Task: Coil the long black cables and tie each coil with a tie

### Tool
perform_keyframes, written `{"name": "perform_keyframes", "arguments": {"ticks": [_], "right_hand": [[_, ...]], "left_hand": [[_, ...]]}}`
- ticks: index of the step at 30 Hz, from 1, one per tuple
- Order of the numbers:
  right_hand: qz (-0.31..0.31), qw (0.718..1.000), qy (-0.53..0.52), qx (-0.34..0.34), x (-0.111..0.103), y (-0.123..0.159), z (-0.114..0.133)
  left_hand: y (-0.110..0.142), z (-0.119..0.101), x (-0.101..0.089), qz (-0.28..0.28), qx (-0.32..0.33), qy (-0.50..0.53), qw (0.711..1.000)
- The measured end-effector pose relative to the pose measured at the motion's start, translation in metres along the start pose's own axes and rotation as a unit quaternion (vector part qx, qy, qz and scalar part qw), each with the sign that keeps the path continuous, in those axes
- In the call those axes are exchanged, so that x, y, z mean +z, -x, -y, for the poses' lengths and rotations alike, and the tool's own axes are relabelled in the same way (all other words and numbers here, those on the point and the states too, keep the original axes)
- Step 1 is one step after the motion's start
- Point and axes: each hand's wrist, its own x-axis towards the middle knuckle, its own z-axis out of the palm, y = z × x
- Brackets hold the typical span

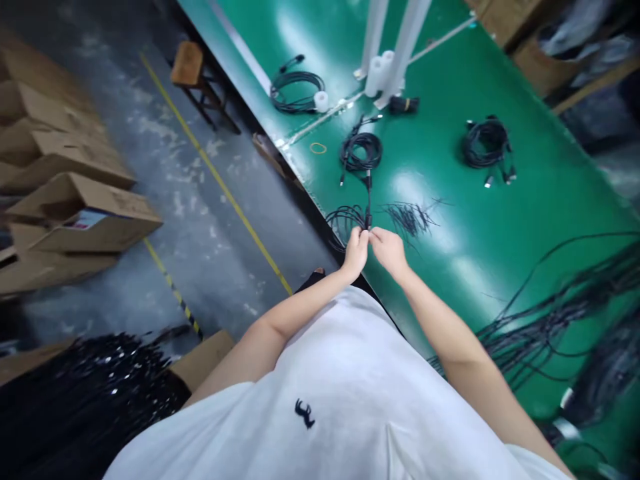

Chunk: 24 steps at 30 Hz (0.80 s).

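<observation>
At the near edge of the green table, my left hand (356, 252) and my right hand (389, 251) meet with fingers closed on a black cable (369, 219). Its coiled loops (345, 219) lie to the left of my fingers, partly over the table edge. The exact pinch point is too small to make out. Straight ahead lies another coiled black cable (364, 152) with its connectors showing, and a strand runs from it towards my hands. Just right of my fingers is a scatter of thin black ties (411, 217).
A yellow rubber band (318, 148), a cable coil (298, 92) and white rolls (379, 72) lie farther off. Another coil (485, 143) sits right, with long loose cables (565, 307) nearer me. Cardboard boxes (85, 207) and a wooden stool (189, 65) stand on the floor left.
</observation>
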Motion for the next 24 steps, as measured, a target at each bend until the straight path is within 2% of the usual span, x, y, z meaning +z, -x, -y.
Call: {"name": "perform_keyframes", "arguments": {"ticks": [1,2,4,6,8,10,13,15,17,20,22,24], "right_hand": [[0.017,0.99,-0.136,0.045,0.003,0.0,-0.007],[0.038,0.964,-0.247,0.086,0.005,0.001,-0.013],[0.07,0.918,-0.366,0.136,0.008,0.006,-0.026],[0.064,0.915,-0.373,0.142,0.008,0.01,-0.037],[0.02,0.934,-0.33,0.134,0.005,0.014,-0.045],[-0.021,0.957,-0.263,0.122,0.002,0.016,-0.049],[-0.025,0.968,-0.229,0.103,-0.004,0.019,-0.047],[-0.047,0.965,-0.239,0.102,-0.008,0.022,-0.048],[-0.103,0.955,-0.242,0.135,-0.009,0.029,-0.053],[-0.175,0.928,-0.248,0.216,-0.001,0.048,-0.07],[-0.197,0.906,-0.257,0.272,0.012,0.064,-0.079],[-0.202,0.884,-0.269,0.326,0.032,0.079,-0.083]], "left_hand": [[0.002,0.0,-0.001,0.006,0.032,-0.048,0.998],[0.004,-0.001,-0.002,0.024,0.044,-0.081,0.995],[0.008,-0.005,-0.005,0.079,0.036,-0.124,0.989],[0.009,-0.01,-0.007,0.131,0.012,-0.143,0.981],[0.005,-0.014,-0.007,0.158,-0.004,-0.134,0.978],[-0.003,-0.017,-0.001,0.176,-0.023,-0.093,0.98],[-0.026,-0.022,0.014,0.174,-0.084,-0.013,0.981],[-0.053,-0.032,0.024,0.162,-0.123,0.041,0.978],[-0.09,-0.049,0.033,0.17,-0.149,0.087,0.97],[-0.164,-0.08,0.041,0.196,-0.155,0.123,0.96],[-0.22,-0.096,0.045,0.186,-0.142,0.115,0.965],[-0.272,-0.101,0.044,0.168,-0.11,0.066,0.977]]}}
